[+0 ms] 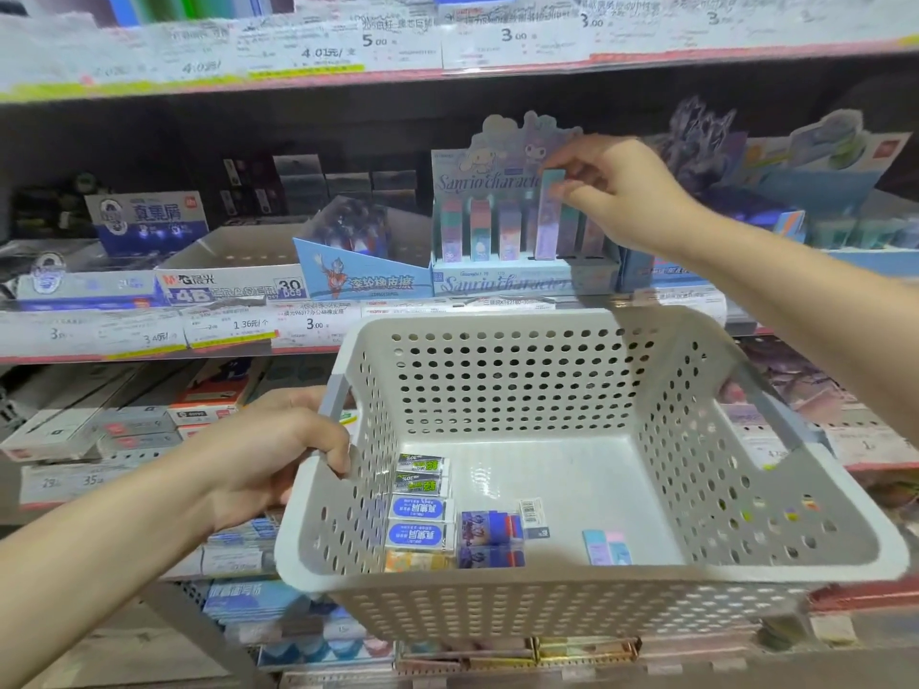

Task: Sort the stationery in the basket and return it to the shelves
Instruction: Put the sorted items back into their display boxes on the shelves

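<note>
A white perforated basket hangs in front of the shelves, with my left hand gripping its left handle. Inside lie several boxed erasers, a purple character eraser pack and a small pastel eraser. Up at the middle shelf, my right hand pinches the top of a tall teal-and-purple eraser stick. The stick stands upright in the Sanrio display box, among several similar sticks.
An Ultraman eraser display stands left of the Sanrio box, and an M&G 4B eraser carton lies further left. Price tags line the shelf edges. Lower shelves hold more boxed stationery on both sides of the basket.
</note>
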`<state>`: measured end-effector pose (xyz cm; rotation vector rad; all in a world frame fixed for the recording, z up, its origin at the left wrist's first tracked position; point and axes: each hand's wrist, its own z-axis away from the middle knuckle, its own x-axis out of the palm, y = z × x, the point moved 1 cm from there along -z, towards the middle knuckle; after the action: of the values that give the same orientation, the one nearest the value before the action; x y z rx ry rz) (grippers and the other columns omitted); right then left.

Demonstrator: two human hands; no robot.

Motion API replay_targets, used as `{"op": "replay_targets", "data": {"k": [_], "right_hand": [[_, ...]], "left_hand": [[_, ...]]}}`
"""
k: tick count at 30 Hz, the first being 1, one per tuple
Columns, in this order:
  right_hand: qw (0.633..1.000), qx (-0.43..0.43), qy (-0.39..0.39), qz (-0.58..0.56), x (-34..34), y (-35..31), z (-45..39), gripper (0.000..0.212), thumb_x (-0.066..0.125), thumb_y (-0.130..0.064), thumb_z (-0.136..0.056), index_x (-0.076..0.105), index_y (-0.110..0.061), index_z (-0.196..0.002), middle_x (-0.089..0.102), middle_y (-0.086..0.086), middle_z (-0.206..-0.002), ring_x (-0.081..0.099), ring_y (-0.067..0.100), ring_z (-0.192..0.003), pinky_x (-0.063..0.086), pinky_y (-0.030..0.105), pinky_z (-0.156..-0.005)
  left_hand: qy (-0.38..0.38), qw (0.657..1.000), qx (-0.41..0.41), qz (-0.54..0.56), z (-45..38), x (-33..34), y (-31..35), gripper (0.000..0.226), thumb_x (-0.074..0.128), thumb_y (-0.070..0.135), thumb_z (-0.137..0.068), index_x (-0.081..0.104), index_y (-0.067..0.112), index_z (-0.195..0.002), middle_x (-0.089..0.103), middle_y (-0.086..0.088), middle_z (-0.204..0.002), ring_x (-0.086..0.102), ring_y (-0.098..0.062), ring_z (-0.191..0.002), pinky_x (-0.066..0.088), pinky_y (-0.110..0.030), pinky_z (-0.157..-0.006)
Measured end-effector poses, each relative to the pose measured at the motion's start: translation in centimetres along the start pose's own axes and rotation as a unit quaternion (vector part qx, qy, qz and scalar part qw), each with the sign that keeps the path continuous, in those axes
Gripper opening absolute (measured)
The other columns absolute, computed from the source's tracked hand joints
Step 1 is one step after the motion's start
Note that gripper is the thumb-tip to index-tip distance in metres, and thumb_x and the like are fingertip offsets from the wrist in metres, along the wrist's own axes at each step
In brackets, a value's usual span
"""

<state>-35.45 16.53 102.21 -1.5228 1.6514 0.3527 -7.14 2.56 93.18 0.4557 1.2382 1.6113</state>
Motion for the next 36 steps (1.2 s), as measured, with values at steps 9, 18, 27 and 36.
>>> {"op": "replay_targets", "data": {"k": [9, 18, 27, 36], "right_hand": [[1.000, -0.015, -0.007, -0.010, 1.0, 0.2, -0.7, 0.028, 0.053, -0.012, -0.093, 0.062, -0.012, -0.120, 0.056, 0.000, -0.093, 0.052, 0.014, -0.083, 0.037, 0.013, -0.065], [0.997, -0.066, 0.026, 0.041, 1.2, 0.6, 1.9, 0.024, 0.057, -0.012, -0.086, 0.069, -0.004, -0.105, 0.070, 0.005, -0.106, 0.058, 0.009, -0.087, 0.042, 0.019, -0.085], [0.993, -0.057, -0.008, 0.102, 0.0, -0.6, 2.8, 0.058, 0.037, 0.006, -0.072, 0.062, -0.007, -0.122, 0.062, 0.015, -0.120, 0.057, 0.032, -0.108, 0.042, 0.032, -0.094], [0.868, 0.009, -0.480, 0.126, 4.9, -3.6, 11.1, 0.031, 0.044, -0.003, -0.084, 0.072, -0.009, -0.097, 0.070, 0.002, -0.090, 0.062, 0.016, -0.083, 0.049, 0.026, -0.077]], "left_hand": [[-0.003, 1.000, 0.004, 0.013, 0.2, 0.0, 0.3, 0.071, 0.058, -0.001, -0.034, 0.056, -0.009, -0.105, 0.057, -0.025, -0.084, 0.054, -0.035, -0.077, 0.042, -0.039, -0.073], [0.008, 1.000, 0.004, 0.003, 0.0, -0.1, 0.1, 0.056, 0.055, -0.001, -0.043, 0.059, -0.007, -0.099, 0.056, -0.027, -0.086, 0.051, -0.039, -0.079, 0.030, -0.048, -0.078], [0.004, 1.000, 0.012, 0.021, -0.1, 0.3, 0.2, 0.085, 0.064, 0.011, -0.023, 0.058, -0.007, -0.106, 0.057, -0.027, -0.091, 0.048, -0.038, -0.082, 0.026, -0.047, -0.077], [-0.002, 1.000, 0.016, 0.000, -0.5, 0.7, 0.0, 0.063, 0.055, -0.001, -0.041, 0.058, -0.008, -0.104, 0.056, -0.027, -0.085, 0.049, -0.037, -0.079, 0.028, -0.044, -0.076]]}}
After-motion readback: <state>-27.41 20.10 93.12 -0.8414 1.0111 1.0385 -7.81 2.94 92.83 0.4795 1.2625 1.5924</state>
